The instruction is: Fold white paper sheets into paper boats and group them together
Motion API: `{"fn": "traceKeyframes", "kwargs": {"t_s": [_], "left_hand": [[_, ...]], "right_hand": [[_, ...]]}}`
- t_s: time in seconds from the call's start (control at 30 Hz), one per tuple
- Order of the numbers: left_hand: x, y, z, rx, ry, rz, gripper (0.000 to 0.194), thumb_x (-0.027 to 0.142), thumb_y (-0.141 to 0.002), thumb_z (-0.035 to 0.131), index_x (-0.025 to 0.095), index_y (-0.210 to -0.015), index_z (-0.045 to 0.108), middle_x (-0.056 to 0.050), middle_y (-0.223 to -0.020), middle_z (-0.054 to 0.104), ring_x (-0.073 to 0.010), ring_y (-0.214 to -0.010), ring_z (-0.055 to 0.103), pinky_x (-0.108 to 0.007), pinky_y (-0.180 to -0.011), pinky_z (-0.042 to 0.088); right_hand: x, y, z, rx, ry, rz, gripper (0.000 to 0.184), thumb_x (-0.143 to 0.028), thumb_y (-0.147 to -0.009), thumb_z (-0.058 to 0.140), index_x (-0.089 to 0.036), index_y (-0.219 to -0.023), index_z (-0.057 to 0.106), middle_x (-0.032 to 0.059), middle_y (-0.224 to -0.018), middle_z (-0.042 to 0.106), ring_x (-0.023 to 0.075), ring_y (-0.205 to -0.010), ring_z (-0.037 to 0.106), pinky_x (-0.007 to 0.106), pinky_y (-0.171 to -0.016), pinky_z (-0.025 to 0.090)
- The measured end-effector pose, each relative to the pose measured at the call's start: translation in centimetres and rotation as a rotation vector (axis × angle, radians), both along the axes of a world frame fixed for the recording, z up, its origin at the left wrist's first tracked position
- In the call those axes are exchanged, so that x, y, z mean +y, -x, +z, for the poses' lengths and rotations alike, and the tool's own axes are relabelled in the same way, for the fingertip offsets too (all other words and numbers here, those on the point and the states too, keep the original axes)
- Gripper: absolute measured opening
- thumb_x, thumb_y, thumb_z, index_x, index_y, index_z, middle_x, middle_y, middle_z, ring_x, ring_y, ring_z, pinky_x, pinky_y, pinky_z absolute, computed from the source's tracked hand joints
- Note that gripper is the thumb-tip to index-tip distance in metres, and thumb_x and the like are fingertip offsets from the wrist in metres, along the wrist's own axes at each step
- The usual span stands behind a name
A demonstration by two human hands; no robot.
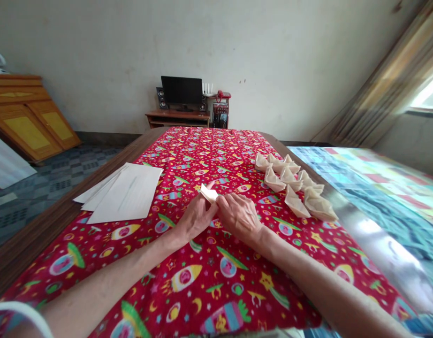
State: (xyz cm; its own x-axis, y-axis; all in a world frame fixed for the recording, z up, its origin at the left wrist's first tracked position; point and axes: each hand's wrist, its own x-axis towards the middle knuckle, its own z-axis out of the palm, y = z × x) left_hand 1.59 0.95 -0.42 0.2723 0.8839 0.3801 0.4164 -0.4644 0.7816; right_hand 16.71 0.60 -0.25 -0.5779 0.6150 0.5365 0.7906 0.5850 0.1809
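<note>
Over the middle of the red patterned cloth, my left hand (195, 217) and my right hand (239, 215) meet around a small piece of folded paper (209, 193). The paper is cream-white, and its pointed end sticks out above the left fingers. My left hand grips it between thumb and fingers. The curled right fingers press at the paper's right end, partly hiding it. To the right stands a group of several folded paper boats (288, 176), cream-coloured with pointed ends. Flat sheets of paper (132, 192) lie fanned out to the left of my hands.
A red cloth (216, 145) with rockets and stars covers the brown table (107, 185). Beyond its far end are a monitor (182, 90) and speakers on a small desk. A wooden cabinet (29, 117) stands left, and a bed with a colourful cover (371, 180) lies right.
</note>
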Motion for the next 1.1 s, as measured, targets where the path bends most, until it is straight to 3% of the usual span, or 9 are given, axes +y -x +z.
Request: {"fn": "traceKeyframes", "kwargs": {"t_s": [0.1, 0.2, 0.37, 0.47, 0.57, 0.63, 0.73, 0.83, 1.1], "left_hand": [[-0.2, 0.0, 0.1, 0.012, 0.013, -0.016, 0.034, 0.033, -0.09, 0.042, 0.015, -0.117, 0.052, -0.006, -0.091, 0.065, -0.0193, -0.083, 0.062, -0.034, -0.083, 0.049], [-0.1, 0.1, 0.0, 0.034, 0.007, 0.007, 0.04, 0.034, -0.091, 0.041, 0.016, -0.126, 0.045, -0.005, -0.09, 0.064, -0.0187, -0.079, 0.062, -0.033, -0.079, 0.05], [-0.2, 0.1, 0.1, 0.047, -0.103, -0.002, 0.045, 0.035, -0.088, 0.043, 0.015, -0.129, 0.043, -0.01, -0.108, 0.062, -0.0239, -0.107, 0.057, -0.039, -0.096, 0.043], [-0.1, 0.2, 0.0, 0.033, -0.098, 0.013, 0.033, 0.031, -0.089, 0.039, 0.016, -0.115, 0.054, -0.007, -0.092, 0.066, -0.0233, -0.107, 0.057, -0.039, -0.095, 0.044], [0.3, 0.4, -0.3, 0.054, -0.053, 0.038, 0.03, 0.027, -0.09, 0.035, 0.016, -0.09, 0.063, -0.003, -0.07, 0.064, -0.0212, -0.086, 0.062, -0.034, -0.081, 0.05], [0.7, 0.4, -0.7, 0.08, -0.019, 0.066, 0.028, 0.025, -0.087, 0.039, 0.015, -0.08, 0.063, -0.002, -0.069, 0.064, -0.0186, -0.073, 0.062, -0.03, -0.071, 0.051], [1.2, 0.2, -1.2, 0.068, -0.026, 0.097, 0.021, 0.021, -0.082, 0.047, 0.015, -0.091, 0.065, -0.003, -0.084, 0.068, -0.0175, -0.073, 0.062, -0.029, -0.071, 0.051], [1.2, 0.0, -1.6, 0.038, -0.063, 0.075, 0.032, 0.021, -0.081, 0.051, 0.016, -0.112, 0.061, -0.005, -0.093, 0.068, -0.0174, -0.079, 0.063, -0.029, -0.075, 0.05], [1.7, 1.3, -0.7, 0.139, -0.199, 0.122, 0.05, 0.006, -0.074, 0.054, 0.018, -0.122, 0.057, 0.004, -0.066, 0.053, -0.0102, -0.06, 0.049, -0.02, -0.06, 0.044]], "right_hand": [[0.1, -0.1, 0.1, 0.096, 0.009, -0.043, 0.016, -0.018, -0.089, 0.042, -0.018, -0.077, 0.053, 0.0015, -0.067, 0.058, 0.0136, -0.06, 0.048, 0.028, -0.055, 0.026], [0.2, -0.3, 0.1, 0.171, -0.001, -0.046, 0.021, -0.018, -0.091, 0.039, -0.018, -0.075, 0.052, 0.001, -0.066, 0.058, 0.0122, -0.059, 0.048, 0.026, -0.055, 0.026], [-0.2, -0.2, 0.1, 0.141, -0.03, 0.017, 0.016, -0.019, -0.09, 0.042, -0.017, -0.081, 0.055, 0.0005, -0.067, 0.058, 0.0126, -0.059, 0.048, 0.027, -0.055, 0.026], [-0.4, 0.0, 0.0, 0.136, -0.046, 0.027, 0.017, -0.019, -0.091, 0.042, -0.018, -0.079, 0.055, 0.0002, -0.067, 0.058, 0.0124, -0.06, 0.048, 0.027, -0.057, 0.028], [-0.3, 0.1, -0.1, 0.147, -0.051, 0.007, 0.021, -0.02, -0.091, 0.041, -0.019, -0.074, 0.053, -0.0004, -0.065, 0.057, 0.0119, -0.058, 0.048, 0.027, -0.058, 0.028], [-0.2, 0.1, -0.1, 0.173, -0.047, -0.021, 0.023, -0.02, -0.091, 0.04, -0.019, -0.072, 0.053, -0.0003, -0.063, 0.057, 0.0117, -0.058, 0.049, 0.026, -0.057, 0.027], [-0.1, 0.1, -0.1, 0.228, -0.035, -0.079, 0.019, -0.026, -0.091, 0.041, -0.018, -0.081, 0.056, 0.0015, -0.068, 0.061, 0.013, -0.062, 0.053, 0.026, -0.058, 0.028], [0.0, 0.1, 0.0, 0.214, 0.01, -0.134, 0.02, -0.033, -0.088, 0.045, -0.018, -0.095, 0.057, 0.0032, -0.075, 0.066, 0.0154, -0.067, 0.057, 0.026, -0.058, 0.028], [1.0, -1.2, 0.1, 0.27, 0.239, -0.273, 0.021, -0.022, -0.083, 0.046, -0.023, -0.094, 0.063, 0.0002, -0.069, 0.068, 0.0143, -0.06, 0.059, 0.024, -0.052, 0.026]]}}
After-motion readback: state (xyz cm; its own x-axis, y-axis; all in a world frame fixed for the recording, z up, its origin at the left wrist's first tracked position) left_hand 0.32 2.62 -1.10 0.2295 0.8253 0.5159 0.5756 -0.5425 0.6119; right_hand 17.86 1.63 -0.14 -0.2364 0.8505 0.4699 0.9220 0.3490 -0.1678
